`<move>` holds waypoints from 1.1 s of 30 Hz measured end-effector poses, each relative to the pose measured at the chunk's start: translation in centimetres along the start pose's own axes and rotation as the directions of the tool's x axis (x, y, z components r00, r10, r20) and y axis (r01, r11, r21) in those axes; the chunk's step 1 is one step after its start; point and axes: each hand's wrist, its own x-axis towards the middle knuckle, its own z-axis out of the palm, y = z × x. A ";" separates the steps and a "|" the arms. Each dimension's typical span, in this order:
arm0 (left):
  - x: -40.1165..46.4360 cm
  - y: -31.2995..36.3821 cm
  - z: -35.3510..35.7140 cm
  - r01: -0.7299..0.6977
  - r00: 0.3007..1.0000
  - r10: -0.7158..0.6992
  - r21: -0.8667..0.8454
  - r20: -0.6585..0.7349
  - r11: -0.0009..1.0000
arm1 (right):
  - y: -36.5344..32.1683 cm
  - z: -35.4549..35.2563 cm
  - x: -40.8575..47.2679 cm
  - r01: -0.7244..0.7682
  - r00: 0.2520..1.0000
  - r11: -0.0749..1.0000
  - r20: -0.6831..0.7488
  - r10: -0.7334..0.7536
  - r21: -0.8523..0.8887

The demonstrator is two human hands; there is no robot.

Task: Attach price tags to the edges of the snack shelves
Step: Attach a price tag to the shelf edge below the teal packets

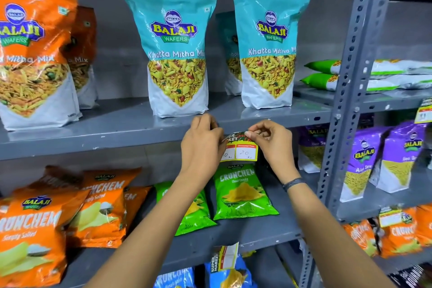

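A yellow price tag point(242, 151) with white boxes, one reading 20, hangs against the front edge of the upper grey shelf point(117, 141). My left hand point(202, 141) pinches the tag's top left corner. My right hand point(271, 139) pinches its top right part, where the dark printed header curls forward. The tag's left box is partly hidden behind my left fingers. Two teal Khatta Mitha Mix bags point(176, 54) stand on the shelf just above the tag.
Orange mix bags point(32, 54) stand at the upper left. Green Crunchem packets point(240, 190) and orange ones point(93, 208) lie on the lower shelf. Another tag point(226, 256) hangs on that shelf's edge. A perforated grey upright point(346, 100) separates the right rack with purple bags point(360, 159).
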 end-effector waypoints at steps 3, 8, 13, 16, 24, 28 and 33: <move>0.1 -0.1 0.1 -0.003 1.000 0.004 0.037 -0.011 0.999 | -0.1 0.0 0.1 -0.007 1.000 1.000 0.015 0.007 -0.007; 0.7 -0.3 -0.4 0.083 0.996 -0.084 -0.088 -0.001 0.993 | -0.8 -0.6 0.7 -0.003 1.000 0.999 -0.008 0.004 0.037; 2.2 -0.1 -1.1 0.174 0.984 -0.171 -0.088 0.046 0.981 | -1.6 0.0 1.6 0.018 1.000 1.000 -0.011 -0.018 0.004; 2.9 0.3 -1.0 0.196 0.980 -0.195 -0.035 0.038 0.980 | -1.4 0.4 1.9 0.027 0.999 1.000 -0.023 -0.027 -0.016; 3.3 1.7 -0.1 0.258 0.966 -0.260 0.136 0.002 0.957 | -0.6 0.5 1.9 0.050 0.997 0.999 -0.053 -0.050 0.003; 2.5 2.2 0.2 0.267 0.964 -0.264 0.129 -0.040 0.955 | -0.7 0.1 0.5 0.071 0.994 0.993 -0.093 -0.062 0.094; -2.9 1.3 2.1 0.268 0.903 -0.295 -0.129 -0.311 0.955 | 1.7 -0.1 -5.4 0.109 0.962 0.990 -0.260 -0.082 0.094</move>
